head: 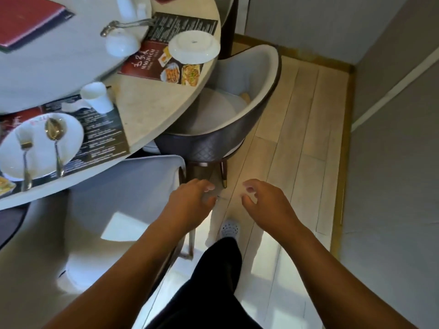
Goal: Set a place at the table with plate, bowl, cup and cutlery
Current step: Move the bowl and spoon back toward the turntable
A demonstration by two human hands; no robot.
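Hands hang empty beside a round dining table: the left hand and right hand hover over pale wood-plank flooring, fingers loosely curled, holding nothing. At the near place, lower left, a white plate sits on a dark printed placemat, a fork and spoon lying side by side on it, handles toward the table edge; a white cup stands just beyond on the same mat. At the farther place, a second plate rests on a red menu mat, with a white bowl near it on the grey central turntable. Two padded chairs are tucked against the cream rim, a brown quilted-back chair and a nearer white chair. Grey walls and a gold floor trim close off the corner.
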